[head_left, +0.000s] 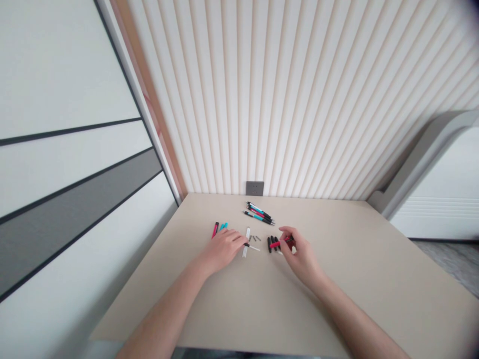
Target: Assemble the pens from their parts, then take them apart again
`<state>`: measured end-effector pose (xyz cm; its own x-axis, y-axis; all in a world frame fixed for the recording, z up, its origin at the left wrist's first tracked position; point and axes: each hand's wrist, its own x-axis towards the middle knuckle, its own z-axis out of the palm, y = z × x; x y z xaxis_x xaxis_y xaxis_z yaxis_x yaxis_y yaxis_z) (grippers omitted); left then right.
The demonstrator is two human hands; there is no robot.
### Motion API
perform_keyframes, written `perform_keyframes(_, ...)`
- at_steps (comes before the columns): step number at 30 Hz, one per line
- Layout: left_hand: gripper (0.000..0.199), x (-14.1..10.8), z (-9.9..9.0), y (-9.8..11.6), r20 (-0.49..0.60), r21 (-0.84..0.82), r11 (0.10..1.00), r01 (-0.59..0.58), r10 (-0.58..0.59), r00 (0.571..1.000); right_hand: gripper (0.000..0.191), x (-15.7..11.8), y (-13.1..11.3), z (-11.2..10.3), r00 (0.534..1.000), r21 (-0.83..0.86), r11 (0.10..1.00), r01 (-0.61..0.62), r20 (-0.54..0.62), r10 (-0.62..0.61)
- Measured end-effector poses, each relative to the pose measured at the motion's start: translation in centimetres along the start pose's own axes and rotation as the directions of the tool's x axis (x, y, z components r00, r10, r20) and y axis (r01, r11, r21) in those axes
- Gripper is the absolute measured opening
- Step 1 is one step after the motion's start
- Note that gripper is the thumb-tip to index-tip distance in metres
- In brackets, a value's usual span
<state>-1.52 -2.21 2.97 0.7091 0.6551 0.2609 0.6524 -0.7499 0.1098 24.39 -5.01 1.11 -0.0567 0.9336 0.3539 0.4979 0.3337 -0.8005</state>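
My left hand (222, 250) rests low on the beige tabletop (299, 279), its fingertips on the black end of a thin white pen refill (253, 247). My right hand (300, 255) pinches a red pen barrel (276, 244) with a black part at its end. Black pen parts (272, 244) lie just below that barrel. Between my hands are several loose white refills (247, 242) and small grey springs (255, 238). Red and teal barrels (219, 229) lie beyond my left hand, partly hidden by it.
A bundle of assembled black, teal and red pens (259, 214) lies at the back of the table. A grey wall socket (255, 188) is on the ribbed wall behind. Tall white and grey panels stand on the left.
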Motion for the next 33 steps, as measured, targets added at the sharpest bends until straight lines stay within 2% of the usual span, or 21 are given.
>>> perform_keyframes(2,0.018,0.1,-0.2,0.1,-0.007,-0.019,1.0,0.002,-0.002,1.0,0.031,0.0,-0.1,-0.2,1.0,-0.018,1.0,-0.014,-0.001,0.014)
perform_keyframes(4,0.018,0.1,-0.4,0.2,-0.01,-0.027,1.0,0.006,-0.006,1.0,0.032,-0.2,-0.3,-0.3,0.998,-0.078,0.997,0.008,0.067,-0.003)
perform_keyframes(7,0.017,0.2,-0.6,0.3,-0.014,-0.028,1.0,0.012,-0.012,1.0,0.031,-0.5,-0.5,-0.2,0.983,-0.155,0.983,0.102,0.168,-0.076)
perform_keyframes(11,0.02,0.2,-0.5,0.2,-0.046,-0.025,1.0,0.018,-0.019,0.999,0.028,-0.8,-0.6,0.2,0.968,-0.185,0.963,0.195,0.193,-0.159)
perform_keyframes(15,0.026,0.1,-0.5,-0.2,-0.104,-0.02,0.999,0.033,-0.035,0.994,0.024,-0.9,-0.6,0.5,0.979,-0.127,0.977,0.172,0.128,-0.156)
perform_keyframes(21,0.024,0.0,-0.8,-0.9,-0.179,-0.039,0.991,0.128,-0.133,0.975,0.024,-0.8,-0.6,0.5,0.989,-0.051,0.989,0.14,0.053,-0.137)
perform_keyframes(26,0.031,-0.3,-1.2,-1.8,-0.214,-0.052,0.983,0.177,-0.184,0.959,0.021,-0.8,-1.3,0.6,0.959,0.041,0.974,0.223,0.172,-0.227)
perform_keyframes(29,0.036,-0.6,-1.2,-2.7,-0.231,-0.034,0.979,0.201,-0.203,0.952,0.025,-0.9,-1.7,0.8,0.953,0.059,0.967,0.248,0.166,-0.255)
perform_keyframes(33,0.036,-1.1,-1.3,-4.1,-0.258,-0.033,0.967,0.254,-0.253,0.932,0.023,-0.9,-2.1,1.4,0.959,0.082,0.971,0.224,0.16,-0.234)
